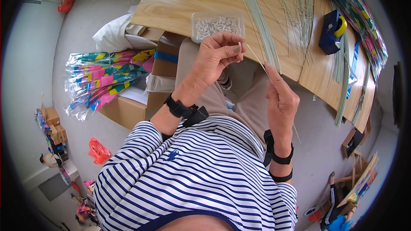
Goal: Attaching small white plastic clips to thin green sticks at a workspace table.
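Note:
My left hand [219, 56] pinches a small white tube [240, 44] between thumb and fingertips, above the table's near edge. My right hand [281, 96] is closed round a thin pale rod [256, 57]. The rod's upper tip points toward the tube, with a small gap between them, and its lower end sticks out below my right hand. Just beyond my left hand stands a clear plastic tub [194, 29] holding many short white tubes [220, 25]. A bundle of pale green rods [261, 25] lies on the wooden table [171, 4] near my right hand.
More thin rods [302, 13] are spread farther right, beside a blue tape dispenser [329, 34]. Colourful wrapped bundles lie at the table's right end [355, 13] and on a cardboard box [124, 110] to my left. Other people are in the background.

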Available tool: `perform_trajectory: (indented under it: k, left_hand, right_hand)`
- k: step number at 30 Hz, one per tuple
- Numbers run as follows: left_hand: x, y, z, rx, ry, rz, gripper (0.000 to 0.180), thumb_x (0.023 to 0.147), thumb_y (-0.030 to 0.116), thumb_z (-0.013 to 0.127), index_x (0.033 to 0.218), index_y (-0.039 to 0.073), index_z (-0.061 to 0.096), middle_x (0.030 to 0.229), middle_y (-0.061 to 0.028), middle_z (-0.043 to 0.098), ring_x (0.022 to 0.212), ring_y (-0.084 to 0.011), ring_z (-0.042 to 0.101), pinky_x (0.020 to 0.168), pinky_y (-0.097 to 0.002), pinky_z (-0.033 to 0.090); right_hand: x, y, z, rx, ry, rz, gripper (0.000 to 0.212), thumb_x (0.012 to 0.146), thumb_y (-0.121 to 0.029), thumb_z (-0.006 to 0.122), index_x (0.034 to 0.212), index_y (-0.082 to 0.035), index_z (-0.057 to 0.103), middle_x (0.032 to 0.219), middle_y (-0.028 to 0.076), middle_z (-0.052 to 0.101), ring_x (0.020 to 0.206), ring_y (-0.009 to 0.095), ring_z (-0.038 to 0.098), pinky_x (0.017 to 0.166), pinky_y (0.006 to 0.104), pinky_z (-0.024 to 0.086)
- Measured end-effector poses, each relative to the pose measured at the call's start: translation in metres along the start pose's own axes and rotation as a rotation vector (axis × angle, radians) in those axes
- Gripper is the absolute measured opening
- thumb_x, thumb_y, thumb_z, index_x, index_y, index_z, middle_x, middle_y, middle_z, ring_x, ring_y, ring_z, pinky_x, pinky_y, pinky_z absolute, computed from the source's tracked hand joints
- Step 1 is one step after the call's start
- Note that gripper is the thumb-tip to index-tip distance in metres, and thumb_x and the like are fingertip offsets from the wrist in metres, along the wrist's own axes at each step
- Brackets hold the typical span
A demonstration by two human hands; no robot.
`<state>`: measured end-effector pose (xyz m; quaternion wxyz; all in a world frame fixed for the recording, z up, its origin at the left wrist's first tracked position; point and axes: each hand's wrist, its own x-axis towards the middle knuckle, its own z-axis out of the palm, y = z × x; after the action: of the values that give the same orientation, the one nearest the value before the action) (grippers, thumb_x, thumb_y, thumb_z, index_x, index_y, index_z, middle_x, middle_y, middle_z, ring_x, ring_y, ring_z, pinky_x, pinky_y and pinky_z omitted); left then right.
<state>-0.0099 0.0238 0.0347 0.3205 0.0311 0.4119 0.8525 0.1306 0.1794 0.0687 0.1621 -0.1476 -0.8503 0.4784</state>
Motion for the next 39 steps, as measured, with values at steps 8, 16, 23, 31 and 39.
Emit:
perform_trajectory:
  k: [8, 16, 23, 31, 39]
  left_hand:
    - [-0.001, 0.001, 0.001, 0.068, 0.006, -0.014, 0.016, 0.086, -0.002, 0.066, 0.103, -0.001, 0.066, 0.088, -0.0087, 0.068, 0.076, -0.0146, 0.064, 0.071, -0.025, 0.055]
    - [-0.003, 0.001, 0.002, 0.088, 0.005, -0.005, 0.017, 0.085, -0.001, 0.067, 0.102, 0.0, 0.066, 0.088, -0.0091, 0.069, 0.074, -0.0145, 0.064, 0.07, -0.0245, 0.054]
    - [-0.004, 0.004, 0.005, 0.403, 0.021, 0.129, 0.012, 0.084, -0.002, 0.068, 0.096, -0.001, 0.069, 0.088, -0.0064, 0.069, 0.076, -0.0105, 0.063, 0.068, -0.0221, 0.053]
    - [-0.004, 0.019, 0.002, 0.667, -0.096, 0.114, 0.012, 0.084, -0.001, 0.068, 0.096, 0.0, 0.07, 0.087, -0.0046, 0.068, 0.077, -0.009, 0.062, 0.068, -0.0215, 0.052]
    - [-0.003, 0.014, 0.0, 0.353, -0.083, -0.023, 0.012, 0.083, 0.0, 0.068, 0.095, 0.001, 0.066, 0.083, -0.0061, 0.068, 0.072, -0.0103, 0.063, 0.065, -0.0215, 0.052]
  right_hand:
    - [0.001, -0.001, 0.002, -0.076, -0.053, -0.008, 0.041, 0.084, 0.008, 0.06, 0.12, -0.011, 0.068, 0.075, 0.014, 0.064, 0.065, 0.02, 0.062, 0.064, 0.0277, 0.05]
    - [0.0, 0.006, 0.005, -0.059, -0.018, -0.023, 0.039, 0.083, 0.005, 0.061, 0.118, -0.011, 0.069, 0.072, 0.013, 0.062, 0.061, 0.021, 0.061, 0.06, 0.0287, 0.049]
    - [0.0, 0.006, 0.002, -0.404, 0.083, -0.249, 0.044, 0.075, 0.007, 0.063, 0.113, -0.014, 0.072, 0.062, 0.008, 0.05, 0.052, 0.022, 0.05, 0.05, 0.0331, 0.042]
    - [-0.004, 0.018, 0.007, -0.11, 0.013, -0.148, 0.034, 0.08, 0.006, 0.063, 0.111, -0.007, 0.071, 0.064, 0.007, 0.054, 0.053, 0.019, 0.05, 0.051, 0.0274, 0.041]
    - [-0.009, 0.017, 0.005, 0.125, -0.047, 0.086, 0.025, 0.086, 0.003, 0.062, 0.109, -0.002, 0.07, 0.067, 0.006, 0.058, 0.056, 0.012, 0.051, 0.053, 0.0256, 0.043]
